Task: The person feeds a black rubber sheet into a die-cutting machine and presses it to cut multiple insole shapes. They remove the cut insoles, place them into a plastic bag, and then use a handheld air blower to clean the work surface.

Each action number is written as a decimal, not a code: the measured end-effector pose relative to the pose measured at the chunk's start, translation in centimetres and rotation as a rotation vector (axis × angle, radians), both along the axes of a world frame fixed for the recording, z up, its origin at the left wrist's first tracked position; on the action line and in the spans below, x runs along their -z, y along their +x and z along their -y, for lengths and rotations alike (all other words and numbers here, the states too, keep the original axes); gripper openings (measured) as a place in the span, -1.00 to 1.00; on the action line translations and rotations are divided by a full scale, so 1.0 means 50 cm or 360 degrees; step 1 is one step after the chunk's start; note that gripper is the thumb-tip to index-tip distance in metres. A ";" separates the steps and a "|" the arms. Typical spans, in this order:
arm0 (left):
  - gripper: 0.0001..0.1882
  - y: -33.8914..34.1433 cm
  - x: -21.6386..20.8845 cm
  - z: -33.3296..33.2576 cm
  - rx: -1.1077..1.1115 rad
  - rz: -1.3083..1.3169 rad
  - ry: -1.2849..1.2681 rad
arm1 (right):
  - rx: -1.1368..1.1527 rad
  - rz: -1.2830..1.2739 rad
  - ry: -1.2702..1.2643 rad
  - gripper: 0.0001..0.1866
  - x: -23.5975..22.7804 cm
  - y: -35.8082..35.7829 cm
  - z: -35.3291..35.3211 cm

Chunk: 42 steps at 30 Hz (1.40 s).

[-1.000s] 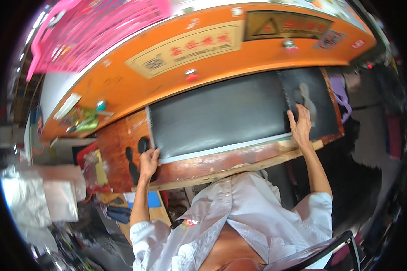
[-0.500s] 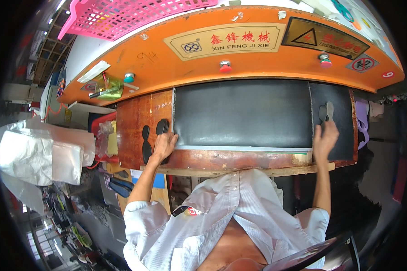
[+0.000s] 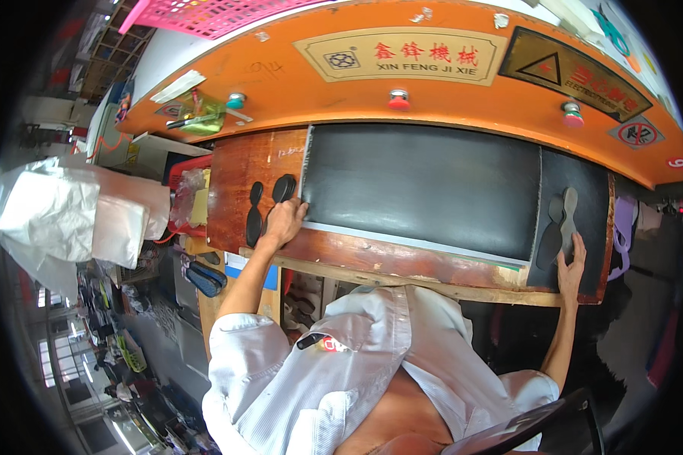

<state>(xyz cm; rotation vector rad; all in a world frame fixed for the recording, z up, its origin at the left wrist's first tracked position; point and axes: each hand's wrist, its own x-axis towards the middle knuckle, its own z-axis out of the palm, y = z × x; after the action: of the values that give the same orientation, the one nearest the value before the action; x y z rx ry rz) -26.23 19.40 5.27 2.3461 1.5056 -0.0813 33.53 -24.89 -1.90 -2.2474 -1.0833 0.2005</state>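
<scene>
On the left of the work table, my left hand [image 3: 285, 222] lies closed over the narrow middle of a stack of dark shoe-sole pieces [image 3: 284, 186], its thumb pointing toward the black sheet [image 3: 421, 189]. Left of it lies another dark sole piece [image 3: 255, 220], untouched. At the right end, my right hand [image 3: 573, 267] has its thumb and fingers on either side of the near end of a grey shoe-sole piece [image 3: 569, 210]. That piece partly covers a darker sole piece [image 3: 548, 246] on a black panel.
An orange machine beam [image 3: 281, 83] with coloured buttons spans the far side of the table. A pink basket [image 3: 205, 19] stands on top of it. Clear plastic bags [image 3: 61, 216] and a red bin [image 3: 180, 186] are at the left; a wooden strip [image 3: 402, 285] edges the near side.
My right hand has moved nearer to me and slightly right, uncovering more of the grey and dark sole pieces. My left hand stays at the stack. The whole view has shifted a little.
</scene>
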 end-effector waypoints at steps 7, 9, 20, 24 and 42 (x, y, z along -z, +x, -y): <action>-0.69 0.002 -0.002 0.006 0.0019 0.0040 0.0015 | 0.0176 0.0220 -0.0066 -0.35 0.020 0.006 -0.068; -0.68 -0.004 -0.009 -0.001 0.0072 0.0075 -0.0033 | 0.0203 0.0375 0.0004 -0.36 0.012 0.023 -0.067; -0.71 -0.015 -0.014 -0.034 0.0274 0.0210 -0.0124 | 0.0434 -0.0199 0.0474 -0.41 -0.179 -0.334 -0.218; -0.68 -0.020 -0.015 -0.057 0.0391 0.0222 -0.0180 | -0.0103 -0.0418 0.0373 -0.33 -0.165 -0.612 -0.437; -0.79 -0.034 -0.011 -0.073 0.0607 0.0310 -0.0234 | -0.0109 -0.0087 0.0476 -0.32 -0.067 -0.970 -0.821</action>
<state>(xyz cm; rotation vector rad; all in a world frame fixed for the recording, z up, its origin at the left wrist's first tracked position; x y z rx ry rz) -27.95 23.03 5.82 2.4097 0.9192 -0.0533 -14.97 16.17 1.46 -1.9306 -1.0849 0.1184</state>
